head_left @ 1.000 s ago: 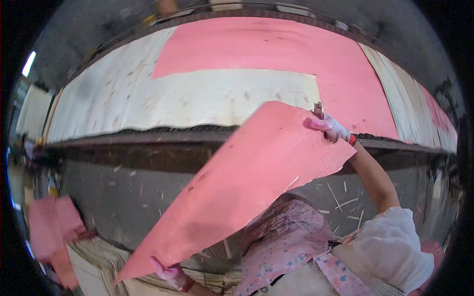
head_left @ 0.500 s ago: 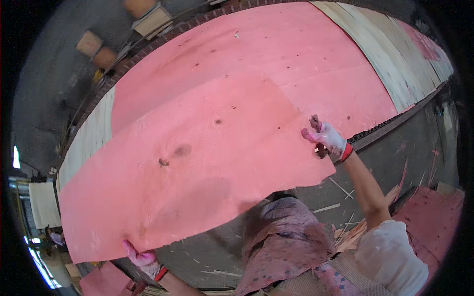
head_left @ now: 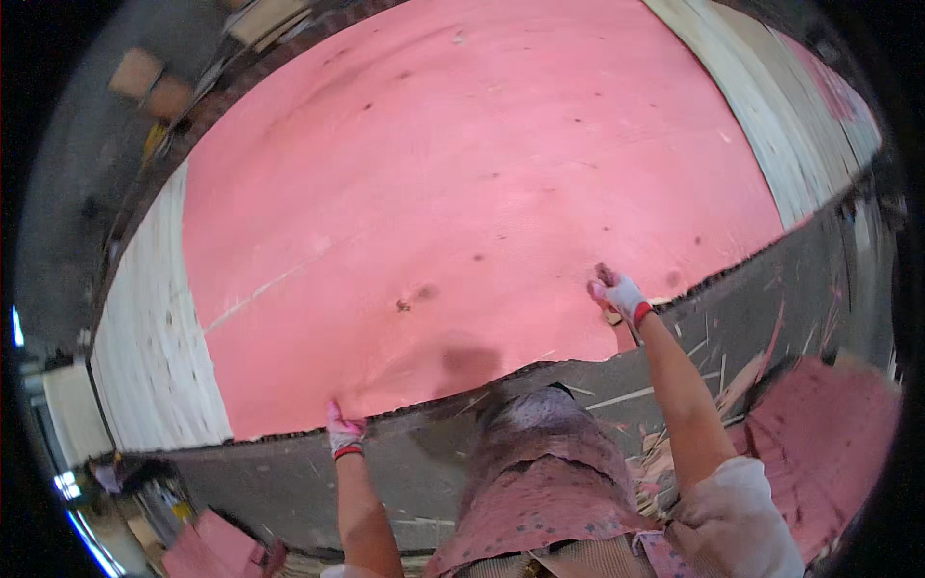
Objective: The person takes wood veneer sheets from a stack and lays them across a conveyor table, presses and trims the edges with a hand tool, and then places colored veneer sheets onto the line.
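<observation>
A wide pink-coated wood veneer sheet [head_left: 424, 337] lies along the near side of a broad layer of other pink sheets [head_left: 540, 96]. My left hand [head_left: 345, 431], in a white glove with pink stains and a red cuff, grips its near edge with the thumb on top; the fingers beneath are hidden. At the sheet's right end, my right hand [head_left: 621, 292], gloved alike with darkly stained fingertips, is closed on the edge. Dark knots and a small hole mark the sheet. A narrow pale seam runs along its far left side.
Bare pale veneer [head_left: 145, 328] borders the pink layer on the left, and more pale strips [head_left: 761, 106] lie at the right. Wood splinters [head_left: 665, 385] litter the dark floor. A pink stack [head_left: 819, 443] stands at lower right, and pink pieces [head_left: 212, 544] lie at lower left.
The sheet has come down flat and shifted right, its near edge now lining up with the stack's edge. My left hand has moved right and up; my right hand has lowered slightly.
</observation>
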Demonstrator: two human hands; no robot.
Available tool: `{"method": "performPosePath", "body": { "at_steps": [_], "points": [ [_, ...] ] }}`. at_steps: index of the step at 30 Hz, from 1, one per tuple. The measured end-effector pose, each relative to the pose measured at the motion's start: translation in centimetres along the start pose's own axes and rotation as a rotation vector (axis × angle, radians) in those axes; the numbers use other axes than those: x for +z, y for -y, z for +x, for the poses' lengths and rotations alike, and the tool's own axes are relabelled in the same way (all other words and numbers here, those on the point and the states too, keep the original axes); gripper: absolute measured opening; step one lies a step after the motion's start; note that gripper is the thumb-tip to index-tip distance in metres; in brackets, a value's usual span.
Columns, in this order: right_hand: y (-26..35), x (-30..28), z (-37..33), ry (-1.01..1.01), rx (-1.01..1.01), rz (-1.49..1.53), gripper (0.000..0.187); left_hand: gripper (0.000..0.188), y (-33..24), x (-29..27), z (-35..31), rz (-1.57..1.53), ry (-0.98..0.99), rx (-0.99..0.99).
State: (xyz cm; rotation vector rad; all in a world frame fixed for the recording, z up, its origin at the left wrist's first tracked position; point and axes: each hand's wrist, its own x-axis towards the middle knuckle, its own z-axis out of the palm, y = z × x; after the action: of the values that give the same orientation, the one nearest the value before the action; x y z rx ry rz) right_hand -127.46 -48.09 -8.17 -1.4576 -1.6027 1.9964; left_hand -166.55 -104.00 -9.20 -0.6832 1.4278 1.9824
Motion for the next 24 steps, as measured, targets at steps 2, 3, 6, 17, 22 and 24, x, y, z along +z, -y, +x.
{"method": "performPosePath", "body": {
  "at_steps": [2,3,6,17,22,24],
  "points": [
    [2.1,1.3,-1.2,0.043,0.181,-0.17,0.07,0.04,0.9,-1.0,-1.6,-0.09,-0.009,-0.002],
    [1.5,0.4,-1.7,0.008,0.211,-0.079,0.059,0.039,1.7,1.2,-1.7,-0.067,-0.053,-0.045],
    [0.7,-3.1,-1.9,0.034,0.384,-0.015,0.037,0.038,3.7,5.3,-2.0,-0.219,-0.041,-0.032],
    [-5.7,-6.6,3.1,-0.09,0.318,-0.467,0.055,0.029,3.4,2.9,1.5,-0.237,-0.197,-0.04],
    [-0.8,-2.9,2.4,-0.063,0.331,-0.626,0.047,0.034,3.6,0.9,2.5,-0.148,-0.275,-0.161],
    [-1.0,-3.3,3.4,-0.036,0.44,-0.575,0.046,0.036,4.4,-1.8,3.4,-0.153,-0.281,-0.124]
  ]
}}
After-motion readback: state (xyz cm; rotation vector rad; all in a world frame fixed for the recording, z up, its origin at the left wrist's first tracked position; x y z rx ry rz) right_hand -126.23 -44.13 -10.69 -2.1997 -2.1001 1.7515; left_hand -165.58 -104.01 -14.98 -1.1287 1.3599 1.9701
